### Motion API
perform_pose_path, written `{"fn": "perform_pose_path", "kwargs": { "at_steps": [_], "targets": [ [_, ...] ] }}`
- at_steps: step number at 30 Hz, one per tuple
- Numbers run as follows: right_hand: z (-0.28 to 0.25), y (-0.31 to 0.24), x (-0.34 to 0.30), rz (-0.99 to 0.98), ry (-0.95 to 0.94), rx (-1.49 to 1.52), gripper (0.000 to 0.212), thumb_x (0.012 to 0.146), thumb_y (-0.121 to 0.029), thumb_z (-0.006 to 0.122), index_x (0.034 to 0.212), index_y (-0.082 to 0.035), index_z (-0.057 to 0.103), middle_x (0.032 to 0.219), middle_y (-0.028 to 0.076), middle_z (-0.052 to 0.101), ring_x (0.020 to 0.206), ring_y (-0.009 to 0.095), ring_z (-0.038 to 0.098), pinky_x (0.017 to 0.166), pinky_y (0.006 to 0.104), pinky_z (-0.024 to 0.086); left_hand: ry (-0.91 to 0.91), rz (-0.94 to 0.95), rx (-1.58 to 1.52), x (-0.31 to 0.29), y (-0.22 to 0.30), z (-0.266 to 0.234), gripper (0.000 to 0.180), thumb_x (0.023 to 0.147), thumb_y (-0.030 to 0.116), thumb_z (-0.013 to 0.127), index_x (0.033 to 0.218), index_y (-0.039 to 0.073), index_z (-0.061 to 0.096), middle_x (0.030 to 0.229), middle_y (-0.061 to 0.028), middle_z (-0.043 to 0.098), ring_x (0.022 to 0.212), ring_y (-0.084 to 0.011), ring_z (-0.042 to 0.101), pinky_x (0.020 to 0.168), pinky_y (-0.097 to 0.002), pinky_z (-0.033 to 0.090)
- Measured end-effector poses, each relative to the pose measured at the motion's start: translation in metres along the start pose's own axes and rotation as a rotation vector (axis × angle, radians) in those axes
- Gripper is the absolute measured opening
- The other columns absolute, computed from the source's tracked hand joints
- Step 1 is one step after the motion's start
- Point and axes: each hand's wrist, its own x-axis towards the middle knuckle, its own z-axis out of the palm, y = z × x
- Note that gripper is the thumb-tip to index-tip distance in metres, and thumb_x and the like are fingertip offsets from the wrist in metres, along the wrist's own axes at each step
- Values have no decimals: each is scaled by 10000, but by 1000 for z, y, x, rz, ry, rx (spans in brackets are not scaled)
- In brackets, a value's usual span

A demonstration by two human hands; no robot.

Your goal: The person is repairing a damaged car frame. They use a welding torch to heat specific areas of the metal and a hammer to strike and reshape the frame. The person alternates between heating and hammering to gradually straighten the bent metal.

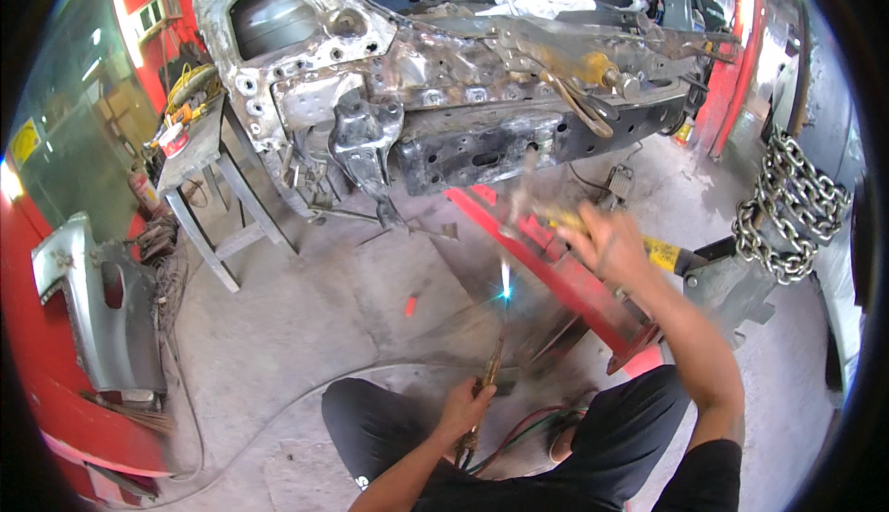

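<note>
My left hand [466, 407] is wrapped round the handle of a slim brass gas torch [493, 364], held upright between my knees. At its tip burns a bright blue-white flame [507, 290]. My right hand [611, 245], raised over the red steel beam [556, 276], is closed round a hammer [520, 205] whose head is smeared by motion. Yellow shows on both sides of this fist; I cannot tell how much of it is the hammer's handle. Ahead stands a stripped car body [444, 72] with bare, rusty metal and a black lower rail [482, 146].
A heavy chain [787, 206] is wound round a post at right. A metal bench [222, 156] carries cables and a red-and-white tub. A silver fender [97, 304] leans at far left. Hoses [306, 392] cross the floor, where a small red piece [410, 305] lies.
</note>
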Motion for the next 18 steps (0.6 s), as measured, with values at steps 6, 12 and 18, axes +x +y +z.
{"fn": "perform_pose_path", "kwargs": {
  "at_steps": [6,12,18],
  "targets": [
    [108,2,-169,567,-359,556,368,882,-290,723,1011,47,651,860,298,657,863,462,667,743,487,509,149,-18,93,-11,9,3,416,963,368,669,1052,-38,644,849,-165,726,772,-298,701,732,-420,525],
    [278,-4,-279,376,-649,328,420,809,-320,707,1006,52,710,914,274,698,914,398,701,812,452,542,139,-41,-49,3,-17,10,423,961,388,667,1031,-28,652,825,-159,717,757,-291,692,716,-408,518],
    [364,-14,-249,438,-783,582,490,843,-311,680,1206,18,690,1120,274,695,1086,403,672,927,426,527,191,5,73,4,-12,7,391,971,369,660,992,-21,642,810,-152,708,738,-272,680,684,-396,504]
  ]
}}
